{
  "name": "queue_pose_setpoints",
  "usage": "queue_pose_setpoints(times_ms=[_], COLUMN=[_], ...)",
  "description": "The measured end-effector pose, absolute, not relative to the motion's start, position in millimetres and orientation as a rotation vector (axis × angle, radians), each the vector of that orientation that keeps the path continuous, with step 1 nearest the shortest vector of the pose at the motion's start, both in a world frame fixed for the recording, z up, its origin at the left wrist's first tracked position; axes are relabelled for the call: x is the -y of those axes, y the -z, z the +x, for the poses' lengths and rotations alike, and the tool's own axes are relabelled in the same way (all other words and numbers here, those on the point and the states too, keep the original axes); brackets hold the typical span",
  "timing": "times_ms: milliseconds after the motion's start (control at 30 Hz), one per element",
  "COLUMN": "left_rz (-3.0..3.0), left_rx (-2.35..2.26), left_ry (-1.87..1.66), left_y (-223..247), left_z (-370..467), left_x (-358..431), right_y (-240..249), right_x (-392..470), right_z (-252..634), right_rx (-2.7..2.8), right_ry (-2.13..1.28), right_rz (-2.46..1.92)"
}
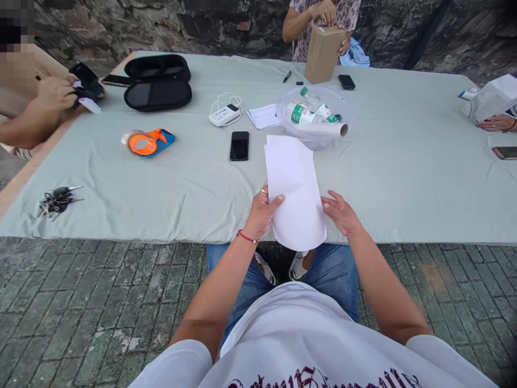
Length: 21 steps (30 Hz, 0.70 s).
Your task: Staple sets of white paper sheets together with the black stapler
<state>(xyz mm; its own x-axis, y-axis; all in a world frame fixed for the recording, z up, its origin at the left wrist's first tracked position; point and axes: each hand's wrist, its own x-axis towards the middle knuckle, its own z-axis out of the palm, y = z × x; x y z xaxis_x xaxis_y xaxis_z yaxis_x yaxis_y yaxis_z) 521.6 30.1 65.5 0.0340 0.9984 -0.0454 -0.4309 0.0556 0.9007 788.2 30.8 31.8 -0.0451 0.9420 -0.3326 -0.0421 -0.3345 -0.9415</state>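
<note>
1. Nearest me is the wearer's white shirt (307,334); its dark red lettering (323,377) is cut off below, so I can't read it.
2. The table (194,188), under a pale green cloth, spreads beyond; its near right corner is out of sight.
3. The white paper (294,183) is held over the table's near edge, right of the phone (239,146). Its long axis runs near to far, the far end leaning slightly left and the rounded near end pointing at the wearer's lap. A doubled edge shows at far left, but I can't make out how many layers there are.
4. Just beyond sits a clear bowl (348,108) of bottles (304,114), partly hidden by a pale roll (323,130) whose open brown end faces right.
5. At far left lies an open black case (157,96).
6. Across the table, a person (297,26), cut off above, has both hands on a cardboard box (322,56).
7. The left hand (262,214) pinches the paper's left edge, thumb on top, its other fingers mostly hidden underneath.
8. The right hand (342,214) is loosely spread at the right edge; I can't tell whether a fingertip touches.
9. On the left are an orange tape dispenser (143,143) and, nearer, tangled keys (57,202), hard to separate by eye.
</note>
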Motion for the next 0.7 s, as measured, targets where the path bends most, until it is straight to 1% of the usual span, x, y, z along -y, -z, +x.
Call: queue_pose_setpoints(times_ms=[133,233,300,400,600,700], left_rz=[1.117,1.27,1.338,1.389,1.362,1.354], left_rx=[-0.816,-0.828,-0.847,-0.895,-0.988,-0.996], left_ry=[-1.327,-1.366,-1.39,-1.366,-1.182,-1.166], left_y=[-111,-134,-140,-130,-84,-80], left_z=[516,508,501,491,488,491], left_x=[-48,-60,-67,-73,-70,-68], right_y=[-68,-95,-108,-110,-84,-85], right_x=[-67,-85,-91,-91,-82,-81], right_z=[788,785,783,784,786,781], right_rx=[1.133,1.189,1.203,1.26,1.328,1.312], right_ry=[-1.55,-1.434,-1.333,-1.294,-1.403,-1.361], right_rz=[-1.093,-0.969,-0.941,-0.936,-1.044,-1.059])
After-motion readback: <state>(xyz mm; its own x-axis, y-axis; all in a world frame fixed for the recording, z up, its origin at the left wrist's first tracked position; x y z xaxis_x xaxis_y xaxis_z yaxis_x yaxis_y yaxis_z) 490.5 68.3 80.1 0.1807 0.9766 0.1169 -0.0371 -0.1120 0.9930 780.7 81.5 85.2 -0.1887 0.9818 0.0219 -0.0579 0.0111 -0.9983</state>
